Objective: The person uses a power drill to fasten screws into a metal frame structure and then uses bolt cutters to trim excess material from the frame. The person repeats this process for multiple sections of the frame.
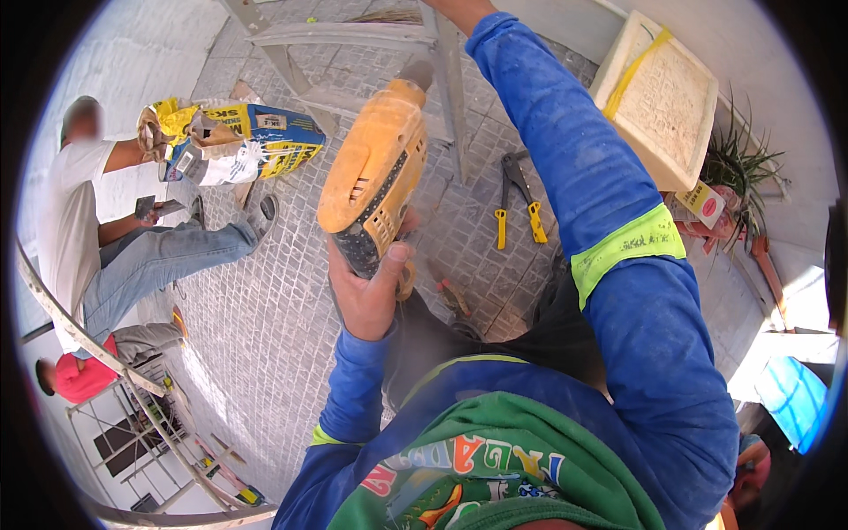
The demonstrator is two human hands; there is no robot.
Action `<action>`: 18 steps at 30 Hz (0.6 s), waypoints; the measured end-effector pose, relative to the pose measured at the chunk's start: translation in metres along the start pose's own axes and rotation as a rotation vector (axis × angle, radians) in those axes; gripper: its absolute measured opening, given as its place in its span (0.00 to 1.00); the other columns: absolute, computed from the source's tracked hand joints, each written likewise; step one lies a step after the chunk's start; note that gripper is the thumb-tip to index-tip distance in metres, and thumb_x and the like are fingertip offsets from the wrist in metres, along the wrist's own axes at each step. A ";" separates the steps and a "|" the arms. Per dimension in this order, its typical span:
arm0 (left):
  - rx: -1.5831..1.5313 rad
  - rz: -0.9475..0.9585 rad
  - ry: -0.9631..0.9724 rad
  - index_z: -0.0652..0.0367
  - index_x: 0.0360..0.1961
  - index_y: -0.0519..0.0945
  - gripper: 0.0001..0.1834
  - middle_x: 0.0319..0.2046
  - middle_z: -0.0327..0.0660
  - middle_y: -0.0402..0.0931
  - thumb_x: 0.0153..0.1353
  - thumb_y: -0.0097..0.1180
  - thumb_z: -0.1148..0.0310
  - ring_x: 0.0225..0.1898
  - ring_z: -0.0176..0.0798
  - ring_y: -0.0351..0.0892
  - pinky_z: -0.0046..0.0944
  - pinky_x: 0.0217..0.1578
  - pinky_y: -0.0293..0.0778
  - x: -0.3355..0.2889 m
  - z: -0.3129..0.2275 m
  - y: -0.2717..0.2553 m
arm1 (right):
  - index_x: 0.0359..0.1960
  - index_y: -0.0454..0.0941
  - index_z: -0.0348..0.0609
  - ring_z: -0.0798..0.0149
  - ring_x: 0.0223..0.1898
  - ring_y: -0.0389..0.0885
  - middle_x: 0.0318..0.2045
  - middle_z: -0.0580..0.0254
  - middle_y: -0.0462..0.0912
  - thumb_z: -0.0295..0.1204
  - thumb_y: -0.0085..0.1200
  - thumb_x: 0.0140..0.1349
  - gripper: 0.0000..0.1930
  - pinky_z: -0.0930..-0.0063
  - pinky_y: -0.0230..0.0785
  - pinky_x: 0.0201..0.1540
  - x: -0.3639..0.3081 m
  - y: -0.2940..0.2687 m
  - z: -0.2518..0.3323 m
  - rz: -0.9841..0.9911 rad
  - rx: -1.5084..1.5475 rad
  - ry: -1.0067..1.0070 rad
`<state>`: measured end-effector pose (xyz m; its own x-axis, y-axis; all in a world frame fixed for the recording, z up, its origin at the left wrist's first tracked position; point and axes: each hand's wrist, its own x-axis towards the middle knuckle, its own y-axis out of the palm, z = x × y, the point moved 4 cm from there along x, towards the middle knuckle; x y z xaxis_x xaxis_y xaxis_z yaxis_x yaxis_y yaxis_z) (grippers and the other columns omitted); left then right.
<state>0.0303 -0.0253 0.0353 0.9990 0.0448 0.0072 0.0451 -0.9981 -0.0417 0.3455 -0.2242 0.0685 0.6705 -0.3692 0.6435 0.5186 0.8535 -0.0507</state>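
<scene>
My left hand [369,291] is closed around the black grip of a dusty yellow power drill [375,163], with the thumb lying along its side. The drill's chuck [415,76] points away from me, towards a pale, paint-spattered frame with legs and crossbars [358,34]. My right arm, in a blue sleeve with a lime band, stretches far ahead. Only the wrist and part of my right hand [461,9] show at the upper edge; its fingers are cut off from view. Cutters with yellow handle ends [519,201] lie on the paving right of the drill.
A person [75,230] sits at the left, holding flat trowels [159,210], beside yellow and blue bags [243,141]. Another person in red [84,378] is behind, near metal scaffolding [146,415]. A white foam box [662,102] and a spiky plant [742,159] stand at the right.
</scene>
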 end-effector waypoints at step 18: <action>-0.064 -0.022 -0.031 0.69 0.65 0.69 0.34 0.52 0.55 0.82 0.65 0.67 0.60 0.53 0.48 0.84 0.37 0.42 0.82 0.010 0.004 -0.004 | 0.74 0.50 0.34 0.28 0.46 0.83 0.42 0.24 0.82 0.33 0.61 0.59 0.45 0.45 0.77 0.51 0.006 0.007 -0.008 0.008 -0.111 0.031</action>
<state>0.0405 -0.0211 0.0316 0.9975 0.0672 -0.0231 0.0677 -0.9975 0.0225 0.3575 -0.2240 0.0659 0.6902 -0.3748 0.6190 0.5671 0.8115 -0.1410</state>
